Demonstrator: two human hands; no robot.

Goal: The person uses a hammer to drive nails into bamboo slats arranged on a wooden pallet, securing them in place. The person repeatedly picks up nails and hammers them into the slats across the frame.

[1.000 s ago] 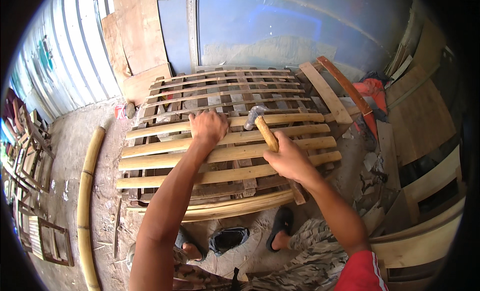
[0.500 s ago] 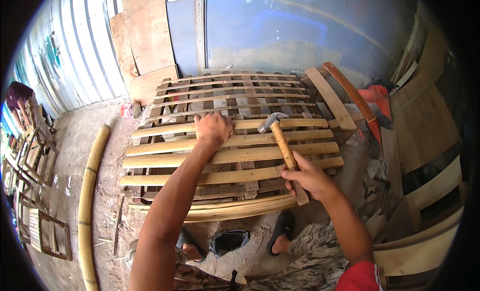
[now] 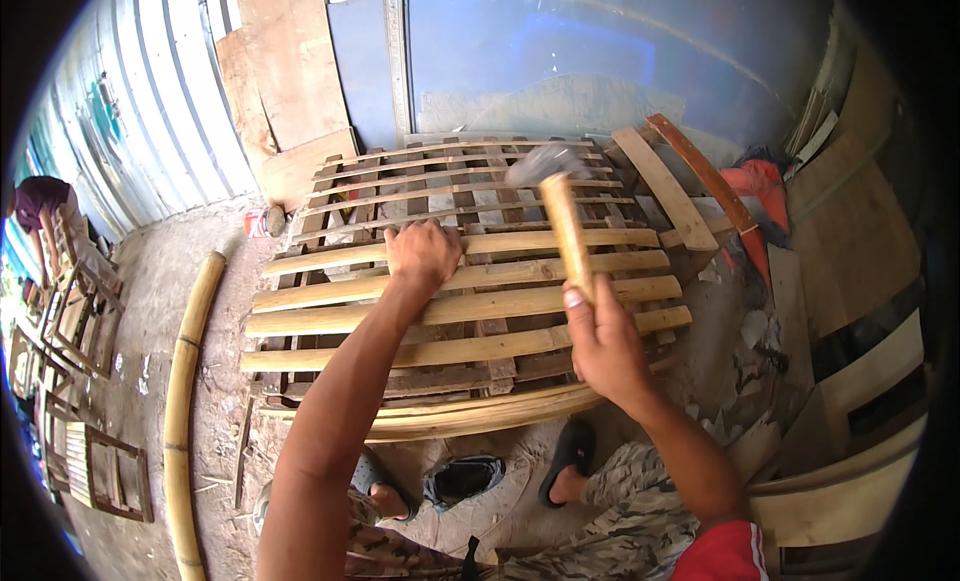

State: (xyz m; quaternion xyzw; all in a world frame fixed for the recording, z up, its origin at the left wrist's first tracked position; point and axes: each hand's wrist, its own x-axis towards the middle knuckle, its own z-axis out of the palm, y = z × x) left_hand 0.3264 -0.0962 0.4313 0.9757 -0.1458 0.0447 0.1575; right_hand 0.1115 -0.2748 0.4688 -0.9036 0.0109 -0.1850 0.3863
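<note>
My left hand (image 3: 424,253) bears down on a split bamboo slat (image 3: 540,240), its fingers curled over the far edge. What the fingertips hold is partly hidden behind the knuckles. In my right hand (image 3: 608,349) is a hammer (image 3: 566,226), gripped low on its pale wooden handle. The hammer's metal head is blurred and hangs above the slats, apart from them. Several bamboo slats lie crosswise in rows over a dark wooden frame (image 3: 497,376). Thinner strips run across its far part, and more bamboo lengths (image 3: 480,413) lie along the near edge.
A long bamboo pole (image 3: 180,411) lies on the ground to the left. Loose boards (image 3: 665,186) lean at the right, beside an orange-red cloth or bag (image 3: 755,193). Behind stands a blue panel (image 3: 580,61). Another person (image 3: 50,211) bends over wooden pieces at the far left.
My right hand has raised the hammer, its head moving up and away from the bamboo slats toward the far side. My left hand stays on the same slat.
</note>
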